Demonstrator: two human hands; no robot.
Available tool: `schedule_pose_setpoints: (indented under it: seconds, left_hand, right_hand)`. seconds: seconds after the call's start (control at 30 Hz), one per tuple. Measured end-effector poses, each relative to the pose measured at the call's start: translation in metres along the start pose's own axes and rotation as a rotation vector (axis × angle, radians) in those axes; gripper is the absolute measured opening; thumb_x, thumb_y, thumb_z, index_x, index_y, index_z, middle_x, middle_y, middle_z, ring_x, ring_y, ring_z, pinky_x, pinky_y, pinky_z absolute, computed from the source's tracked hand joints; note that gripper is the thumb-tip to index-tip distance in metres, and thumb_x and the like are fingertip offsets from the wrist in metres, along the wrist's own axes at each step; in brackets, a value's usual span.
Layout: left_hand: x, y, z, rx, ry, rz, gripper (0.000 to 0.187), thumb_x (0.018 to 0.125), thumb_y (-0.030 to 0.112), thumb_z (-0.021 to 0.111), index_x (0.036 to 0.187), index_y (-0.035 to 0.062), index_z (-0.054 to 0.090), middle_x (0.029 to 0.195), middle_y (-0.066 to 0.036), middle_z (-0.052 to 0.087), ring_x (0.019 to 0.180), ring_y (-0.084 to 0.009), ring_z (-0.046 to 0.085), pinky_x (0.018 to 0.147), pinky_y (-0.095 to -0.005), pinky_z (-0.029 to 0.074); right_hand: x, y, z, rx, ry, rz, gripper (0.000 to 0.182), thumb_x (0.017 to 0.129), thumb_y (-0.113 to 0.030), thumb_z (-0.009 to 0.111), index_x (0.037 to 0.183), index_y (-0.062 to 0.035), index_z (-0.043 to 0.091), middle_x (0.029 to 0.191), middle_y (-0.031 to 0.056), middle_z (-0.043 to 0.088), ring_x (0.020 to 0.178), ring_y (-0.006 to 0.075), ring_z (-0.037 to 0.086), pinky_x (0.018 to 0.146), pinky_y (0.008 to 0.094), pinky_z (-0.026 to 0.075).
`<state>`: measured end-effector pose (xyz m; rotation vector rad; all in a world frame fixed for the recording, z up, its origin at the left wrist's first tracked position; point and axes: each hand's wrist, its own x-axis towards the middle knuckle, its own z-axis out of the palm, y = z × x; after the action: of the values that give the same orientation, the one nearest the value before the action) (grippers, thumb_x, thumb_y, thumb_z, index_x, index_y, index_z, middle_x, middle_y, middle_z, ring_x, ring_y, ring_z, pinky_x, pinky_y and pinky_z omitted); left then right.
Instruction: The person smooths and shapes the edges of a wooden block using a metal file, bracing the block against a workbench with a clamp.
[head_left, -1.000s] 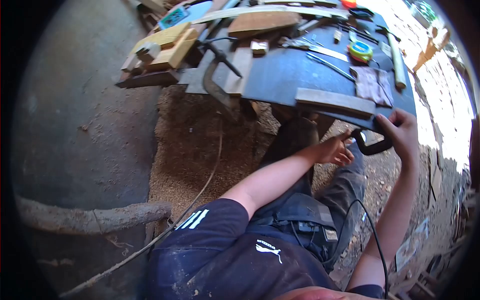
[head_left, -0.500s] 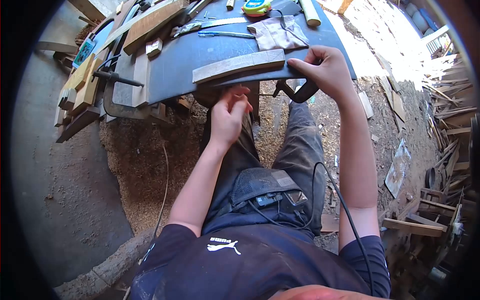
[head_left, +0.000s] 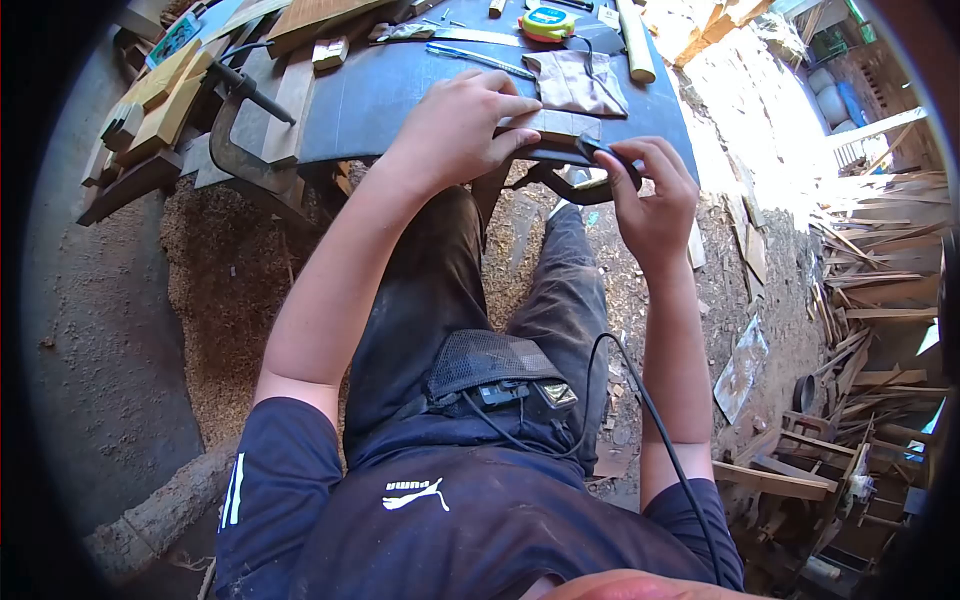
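The left fingers [head_left: 524,121] are clamped on a pale wooden strip [head_left: 566,125]; the right fingers [head_left: 612,158] pinch a curved, dark metal clamp [head_left: 572,188]. Wrinkled cloth [head_left: 575,82] lies just beyond.

"What's to the left of the left hand [head_left: 455,130]?"
"Gritty grey concrete floor [head_left: 100,320], with a bed of loose tan sawdust [head_left: 215,320] nearer in."
"And in front of both hands?"
"A broad table with a flat blue-grey top [head_left: 350,110]."
"Where's the light?"
"Beyond the right hand [head_left: 655,200], forward and right: glaring white sunlight [head_left: 765,120] on the ground."
"Anything farther right?"
"A heap of thin brown wood offcuts [head_left: 880,270]. Nearer, a crumpled clear plastic sheet [head_left: 741,370] lies on littered brown ground [head_left: 690,310]."
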<state>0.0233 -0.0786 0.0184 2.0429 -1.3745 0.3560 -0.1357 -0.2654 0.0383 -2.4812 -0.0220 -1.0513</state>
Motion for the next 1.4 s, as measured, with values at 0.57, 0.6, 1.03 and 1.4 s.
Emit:
schedule_pose_setpoints:
  seconds: [0.57,0.6,1.03,1.4]
  left_hand:
    - [-0.014,0.029,-0.002,0.083,0.229,0.012,0.027,0.088,0.028,0.075,0.108,0.0104,0.076,0.095,-0.007,0.066,0.092,-0.0249,0.064,0.082,-0.0386,0.050]
    - [-0.018,0.036,-0.004,0.112,0.330,0.044,0.025,0.089,0.026,0.074,0.107,0.0096,0.076,0.092,-0.007,0.066,0.088,-0.0234,0.065,0.078,-0.0375,0.051]
    - [-0.084,-0.003,0.084,-0.106,-0.019,-0.223,0.031,0.098,0.026,0.058,0.117,0.0034,0.066,0.120,-0.015,0.067,0.111,-0.0352,0.063,0.100,-0.0433,0.047]
    - [-0.076,0.000,0.092,0.206,-0.437,-0.493,0.033,0.096,0.036,0.060,0.114,0.0095,0.070,0.110,-0.015,0.069,0.102,-0.0349,0.069,0.087,-0.0468,0.056]
  right_hand:
    - [0.005,-0.026,0.023,0.034,-0.071,0.162,0.011,0.084,-0.009,0.077,0.090,-0.0014,0.071,0.080,0.0100,0.065,0.063,0.0218,0.065,0.059,0.0337,0.052]
    - [0.009,-0.029,0.021,0.060,-0.097,0.172,0.012,0.084,-0.008,0.076,0.093,-0.0014,0.072,0.081,0.0104,0.065,0.064,0.0224,0.065,0.060,0.0343,0.052]
    - [0.032,-0.023,0.015,0.029,-0.355,0.042,0.016,0.088,-0.005,0.070,0.103,0.0004,0.074,0.088,0.0161,0.067,0.079,0.0343,0.066,0.074,0.0401,0.052]
    - [0.029,-0.023,0.016,0.068,-0.332,0.056,0.016,0.088,-0.004,0.069,0.102,0.0025,0.073,0.093,0.0178,0.070,0.085,0.0354,0.068,0.078,0.0396,0.053]
